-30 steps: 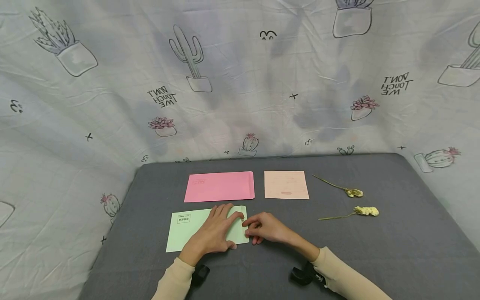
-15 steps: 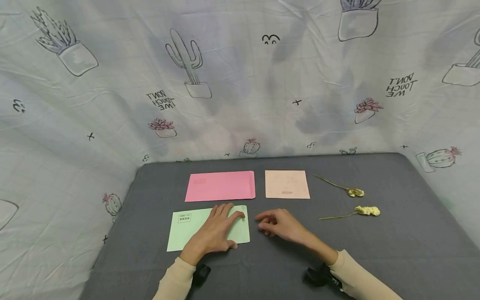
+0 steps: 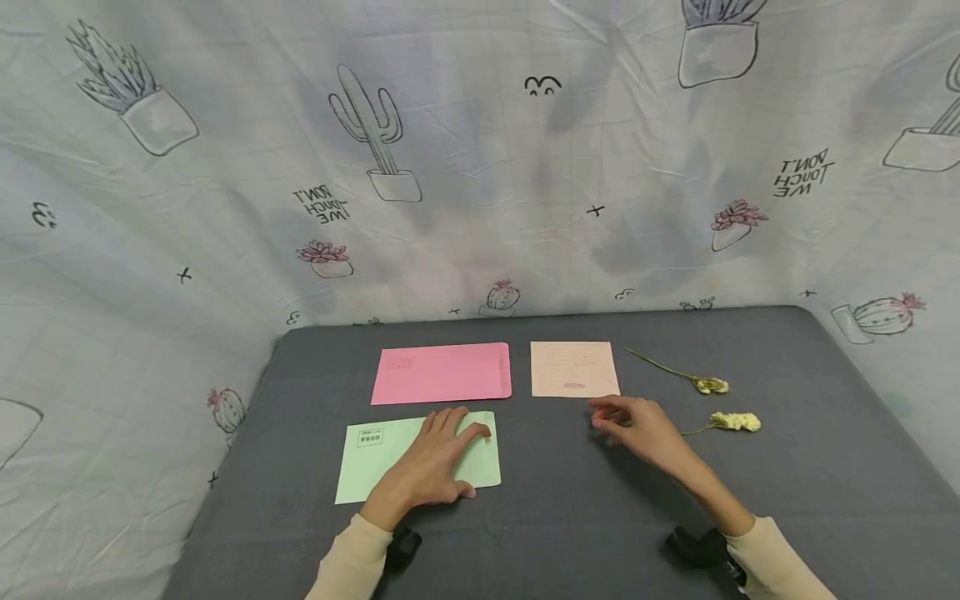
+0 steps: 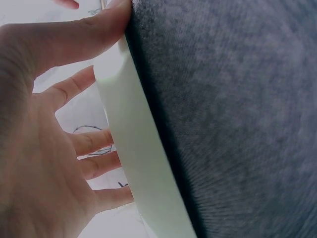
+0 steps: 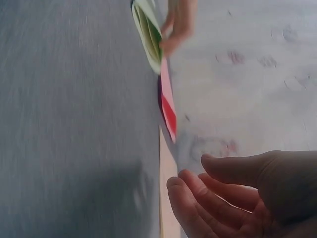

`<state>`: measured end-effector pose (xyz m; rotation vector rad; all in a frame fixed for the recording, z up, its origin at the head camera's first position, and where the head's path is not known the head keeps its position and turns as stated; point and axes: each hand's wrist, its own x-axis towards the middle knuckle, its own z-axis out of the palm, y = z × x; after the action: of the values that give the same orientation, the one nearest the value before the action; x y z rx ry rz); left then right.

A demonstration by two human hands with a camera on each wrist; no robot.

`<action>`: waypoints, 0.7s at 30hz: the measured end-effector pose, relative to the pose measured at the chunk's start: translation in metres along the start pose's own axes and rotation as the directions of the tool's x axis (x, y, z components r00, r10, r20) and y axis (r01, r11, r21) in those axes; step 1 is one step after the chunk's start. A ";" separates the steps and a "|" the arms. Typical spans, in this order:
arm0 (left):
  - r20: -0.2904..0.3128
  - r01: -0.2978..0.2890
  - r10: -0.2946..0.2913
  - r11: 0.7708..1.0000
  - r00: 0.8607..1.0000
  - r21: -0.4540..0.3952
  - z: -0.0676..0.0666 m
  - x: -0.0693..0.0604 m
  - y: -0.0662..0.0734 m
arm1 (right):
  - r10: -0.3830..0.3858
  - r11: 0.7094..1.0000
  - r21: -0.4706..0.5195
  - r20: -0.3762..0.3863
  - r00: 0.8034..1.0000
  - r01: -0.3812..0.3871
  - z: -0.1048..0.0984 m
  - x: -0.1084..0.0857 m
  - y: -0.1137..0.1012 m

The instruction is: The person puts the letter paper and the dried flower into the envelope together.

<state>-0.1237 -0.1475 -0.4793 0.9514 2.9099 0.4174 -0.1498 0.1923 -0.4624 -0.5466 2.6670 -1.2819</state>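
My left hand (image 3: 426, 467) rests with spread fingers on a pale green envelope (image 3: 367, 467). In the left wrist view, its fingertips and thumb (image 4: 84, 39) touch the envelope's surface near its edge. The envelope's right end gapes a little in the right wrist view, its green inside (image 5: 151, 32) showing. My right hand (image 3: 637, 429) hovers over the cloth, fingers loosely bent and holding nothing. Just beyond its fingertips lies a flat peach sheet of paper (image 3: 574, 369). One dried flower (image 3: 735, 422) lies to its right, the stem partly hidden by the hand.
Behind the green envelope lies a pink envelope (image 3: 441, 373). A second dried flower (image 3: 708, 385) is at the back right. The table has a grey cloth (image 3: 540, 533), and a cactus-print curtain (image 3: 480, 167) hangs behind it.
My right hand has left the green envelope's right end and moved right and away from me, to just in front of the peach paper. The left hand has stayed put.
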 end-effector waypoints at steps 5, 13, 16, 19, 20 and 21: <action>-0.012 -0.008 0.008 1.000 1.000 0.002 0.003 -0.001 0.000 | 0.027 0.996 -0.081 -0.077 0.997 -0.033 -0.018 -0.009 0.009; -0.014 -0.014 0.015 1.000 1.000 0.015 0.008 -0.006 -0.002 | -0.018 0.966 -0.256 -0.184 0.983 -0.030 -0.041 -0.032 0.024; -0.023 -0.021 0.022 1.000 0.999 0.022 0.010 -0.008 -0.003 | -0.029 0.960 -0.277 -0.240 0.970 -0.040 -0.051 -0.041 0.030; -0.027 -0.029 0.030 0.999 0.999 0.024 0.010 -0.008 -0.004 | -0.018 0.956 -0.287 -0.276 0.961 -0.065 -0.063 -0.050 0.037; -0.028 -0.030 0.031 0.999 0.999 0.026 0.010 -0.008 -0.004 | -0.003 0.954 -0.290 -0.282 0.959 -0.082 -0.067 -0.053 0.040; -0.029 -0.032 0.032 0.999 0.999 0.028 0.010 -0.007 -0.004 | 0.014 0.951 -0.293 -0.281 0.960 -0.099 -0.070 -0.057 0.042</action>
<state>-0.1187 -0.1528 -0.4906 1.0055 2.9376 0.3972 -0.1274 0.2886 -0.4534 -0.3388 3.1159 -0.9993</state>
